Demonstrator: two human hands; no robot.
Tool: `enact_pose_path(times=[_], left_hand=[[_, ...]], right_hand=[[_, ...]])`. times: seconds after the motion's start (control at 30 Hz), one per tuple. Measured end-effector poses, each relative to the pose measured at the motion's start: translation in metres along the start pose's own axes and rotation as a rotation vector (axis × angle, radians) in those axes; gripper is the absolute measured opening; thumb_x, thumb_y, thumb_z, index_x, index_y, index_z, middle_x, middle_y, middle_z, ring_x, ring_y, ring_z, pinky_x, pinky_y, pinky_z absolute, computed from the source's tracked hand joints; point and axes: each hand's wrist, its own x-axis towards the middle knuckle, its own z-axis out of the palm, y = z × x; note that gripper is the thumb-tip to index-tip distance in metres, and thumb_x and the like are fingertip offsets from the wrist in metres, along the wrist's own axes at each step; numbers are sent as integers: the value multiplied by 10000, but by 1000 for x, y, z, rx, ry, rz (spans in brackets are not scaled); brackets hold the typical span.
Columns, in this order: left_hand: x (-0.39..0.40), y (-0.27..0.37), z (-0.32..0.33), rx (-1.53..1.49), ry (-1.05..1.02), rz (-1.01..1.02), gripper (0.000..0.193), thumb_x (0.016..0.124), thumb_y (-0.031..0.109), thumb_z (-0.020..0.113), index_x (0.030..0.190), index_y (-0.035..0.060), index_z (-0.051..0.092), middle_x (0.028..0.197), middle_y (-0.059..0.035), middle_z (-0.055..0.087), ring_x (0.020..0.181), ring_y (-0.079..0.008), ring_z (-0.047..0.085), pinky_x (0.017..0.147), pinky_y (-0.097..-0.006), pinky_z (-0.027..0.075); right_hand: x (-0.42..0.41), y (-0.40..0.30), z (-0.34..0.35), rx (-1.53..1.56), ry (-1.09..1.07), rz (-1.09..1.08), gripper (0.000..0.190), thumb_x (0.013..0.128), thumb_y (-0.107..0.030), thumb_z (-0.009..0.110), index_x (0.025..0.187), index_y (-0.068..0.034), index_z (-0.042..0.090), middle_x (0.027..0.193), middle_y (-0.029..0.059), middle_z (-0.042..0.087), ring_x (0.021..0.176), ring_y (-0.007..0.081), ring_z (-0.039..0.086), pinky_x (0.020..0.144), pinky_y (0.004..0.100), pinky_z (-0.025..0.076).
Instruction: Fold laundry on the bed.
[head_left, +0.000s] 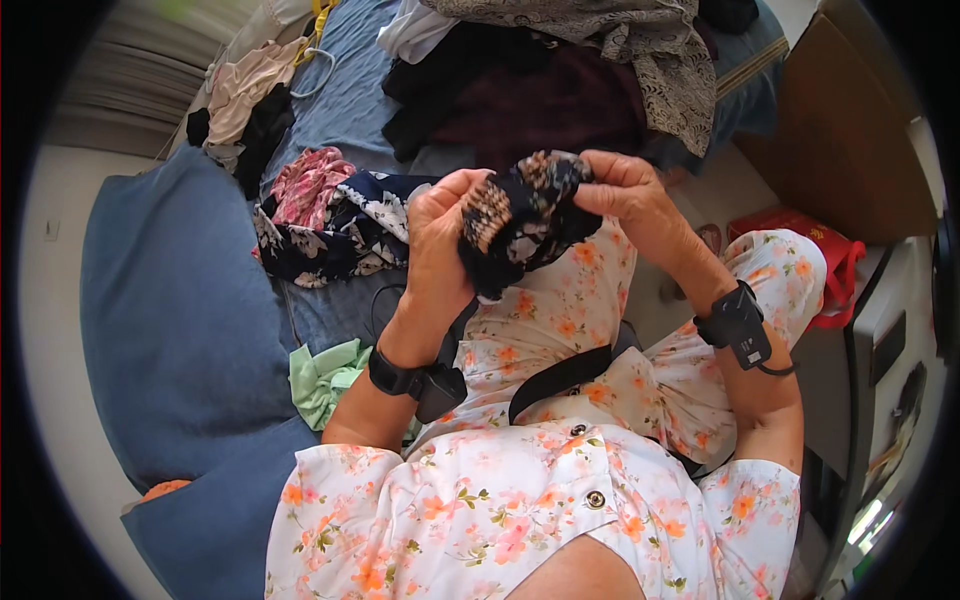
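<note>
Between my hands is a small dark patterned piece of fabric (529, 217) with tan and pale motifs, bunched and held above my lap. My left hand (446, 225) grips its left side, with the fingers partly hidden behind it. At the upper right edge, my right hand (626, 191) pinches the fabric between thumb and fingers. Just left of my left hand lies a navy garment with white flowers (375, 225), with a pink patterned cloth (311, 184) against it. A pale green cloth (326, 379) rests beside my left forearm.
Dark clothes (517, 97) and a paisley garment (667, 82) are heaped on the blue sofa cover (337, 45) ahead. Beige and black clothes (244, 112) hang at the far left. To the right stand a cardboard box (832, 135), a red bag (840, 277) and a grey-white cabinet (870, 330).
</note>
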Motion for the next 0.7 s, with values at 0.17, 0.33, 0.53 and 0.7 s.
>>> enact_pose_path(times=[0.17, 0.33, 0.53, 0.7], left_hand=[[-11, 3, 14, -70, 91, 90, 340, 938, 185, 484, 1168, -64, 504, 1044, -85, 622, 914, -132, 607, 813, -248, 494], [-10, -7, 9, 169, -26, 37, 321, 845, 41, 591, 1148, -47, 532, 1036, -80, 625, 894, -105, 598, 787, -239, 502], [-4, -10, 3, -96, 62, -46, 217, 870, 9, 549, 1080, -37, 582, 978, -93, 652, 846, -134, 633, 764, -259, 529], [-5, -1, 5, -157, 85, -69, 193, 901, 56, 522, 1056, -33, 595, 972, -108, 659, 808, -151, 651, 737, -274, 544]], right_hand=[[-1, -10, -9, 318, 140, -22, 186, 878, -97, 571, 1031, 5, 600, 946, 42, 656, 829, 84, 616, 790, 219, 491], [-5, -12, -13, 416, 133, 33, 161, 894, -84, 544, 1020, -2, 601, 943, 55, 659, 818, 104, 633, 762, 228, 512], [-5, -3, -21, 417, 186, 73, 137, 903, -94, 537, 984, -7, 604, 914, 51, 654, 795, 102, 632, 738, 231, 519], [-5, -8, -18, 97, 191, 160, 357, 824, -213, 648, 1103, -21, 534, 962, 40, 630, 873, 103, 613, 800, 233, 491]])
